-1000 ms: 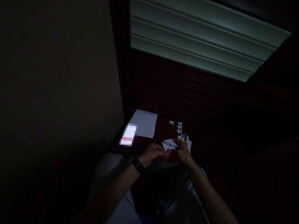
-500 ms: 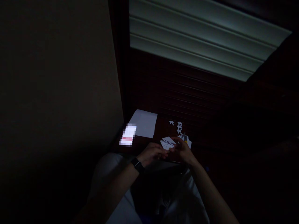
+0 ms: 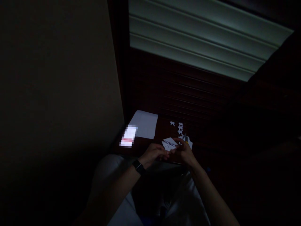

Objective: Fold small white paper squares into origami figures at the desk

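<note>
A small folded white paper (image 3: 169,143) with crease lines is held between both hands above the table's front edge. My left hand (image 3: 155,153), a dark watch on its wrist, pinches the paper's near side. My right hand (image 3: 184,151) grips its right edge, with fingers curled along the far corner. Close beyond the right hand lie scissors (image 3: 186,139) with a yellow part, on top of a white paper piece (image 3: 190,143). Several small folded paper shapes (image 3: 180,128) stand in a column behind, with one more (image 3: 172,123) to their left.
At the table's left lies a stack of white sheets (image 3: 147,124), with a lit, pixelated phone-like screen (image 3: 128,136) overlapping its corner. A wall (image 3: 70,78) rises on the left, and a slatted panel (image 3: 195,40) stands behind. The room is very dark.
The folded paper has tilted slightly in my fingers, and both hands have shifted only a little. Everything on the table stays put.
</note>
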A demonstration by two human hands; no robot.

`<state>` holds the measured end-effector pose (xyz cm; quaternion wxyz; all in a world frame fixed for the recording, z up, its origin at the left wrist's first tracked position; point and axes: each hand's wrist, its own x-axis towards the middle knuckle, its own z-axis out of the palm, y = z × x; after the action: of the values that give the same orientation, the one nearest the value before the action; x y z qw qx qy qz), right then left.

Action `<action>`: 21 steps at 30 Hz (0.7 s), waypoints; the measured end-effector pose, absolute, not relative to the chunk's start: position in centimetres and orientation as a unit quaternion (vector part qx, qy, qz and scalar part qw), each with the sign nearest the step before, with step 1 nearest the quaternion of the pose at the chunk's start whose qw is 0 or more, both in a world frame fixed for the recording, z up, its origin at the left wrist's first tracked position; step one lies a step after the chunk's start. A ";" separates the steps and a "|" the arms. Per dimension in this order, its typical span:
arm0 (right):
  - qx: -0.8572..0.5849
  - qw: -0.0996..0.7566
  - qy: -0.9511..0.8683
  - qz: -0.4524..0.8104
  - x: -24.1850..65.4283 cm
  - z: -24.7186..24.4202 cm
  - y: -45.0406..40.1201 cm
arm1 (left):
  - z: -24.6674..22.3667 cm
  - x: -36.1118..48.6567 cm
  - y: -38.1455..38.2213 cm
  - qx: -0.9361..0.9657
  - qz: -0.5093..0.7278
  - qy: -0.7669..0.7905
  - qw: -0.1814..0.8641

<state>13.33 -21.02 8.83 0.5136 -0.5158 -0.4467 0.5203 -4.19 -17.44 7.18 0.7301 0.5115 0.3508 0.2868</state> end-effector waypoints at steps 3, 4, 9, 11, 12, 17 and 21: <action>-0.490 0.503 -0.446 0.556 13.8 9.1 -21.4 | 7.3 -4.3 -17.3 0.486 0.299 0.341 0.747; -0.481 0.501 -0.441 0.568 13.8 9.2 -21.6 | 7.3 -4.3 -17.3 0.479 0.301 0.342 0.751; -0.497 0.549 -0.386 0.550 12.9 8.8 -21.6 | 7.2 -4.0 -17.4 0.466 0.306 0.344 0.755; -0.520 0.569 -0.374 0.516 12.2 8.6 -21.4 | 7.0 -3.8 -17.5 0.478 0.306 0.342 0.749; -0.530 0.577 -0.369 0.499 11.9 8.4 -21.3 | 6.9 -3.7 -17.6 0.488 0.308 0.343 0.741; -0.550 0.610 -0.356 0.446 11.3 7.4 -21.2 | 6.6 -3.4 -18.0 0.527 0.323 0.348 0.705; -0.546 0.623 -0.357 0.431 11.2 6.9 -21.4 | 6.6 -3.4 -18.0 0.537 0.326 0.341 0.699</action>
<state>11.15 -21.42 6.95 0.6235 -0.5461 -0.3569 0.4308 -3.44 -17.99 6.59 0.6991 0.5370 0.3412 0.3264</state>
